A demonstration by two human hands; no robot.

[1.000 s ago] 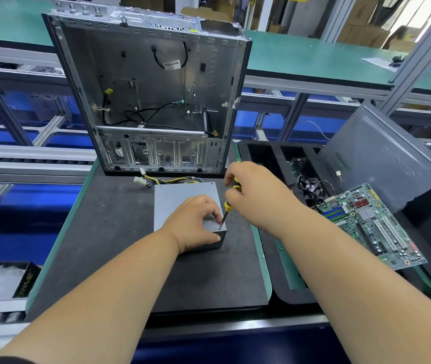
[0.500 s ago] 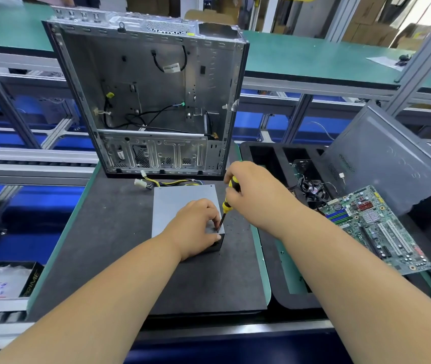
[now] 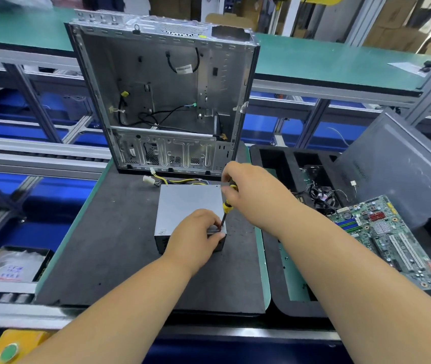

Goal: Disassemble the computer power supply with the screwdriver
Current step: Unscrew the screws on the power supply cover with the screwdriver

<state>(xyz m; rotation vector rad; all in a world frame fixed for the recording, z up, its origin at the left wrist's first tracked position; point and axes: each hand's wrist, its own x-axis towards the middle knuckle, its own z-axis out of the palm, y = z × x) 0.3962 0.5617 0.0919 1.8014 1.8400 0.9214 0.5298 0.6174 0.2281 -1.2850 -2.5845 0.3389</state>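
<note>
Fingers of my right hand (image 3: 251,191) are curled round the yellow-and-black handle of the screwdriver (image 3: 227,206), its dark shaft slanting down to the near right corner of the power supply (image 3: 186,208). My left hand (image 3: 196,236) is clamped over that same near edge, fingers wrapped onto the top plate and thumb down the front face, pinning the box. The power supply sits flat near the middle of the dark mat (image 3: 109,245) on the surface, its cable bundle (image 3: 175,181) trailing from the far side toward the open computer case (image 3: 162,93) standing at the mat's far edge.

I judge the box to be stiff sheet metal, fairly heavy for its size and smooth enough to slide on the mat when I push down on the driver, so holding it by the edges near the screw makes sense. The lid is thin and its cut edges may be sharp; I'd lift it by the flat sides, not the wires. The screw itself is too small to make out. A motherboard (image 3: 390,237) lies well to the right.
</note>
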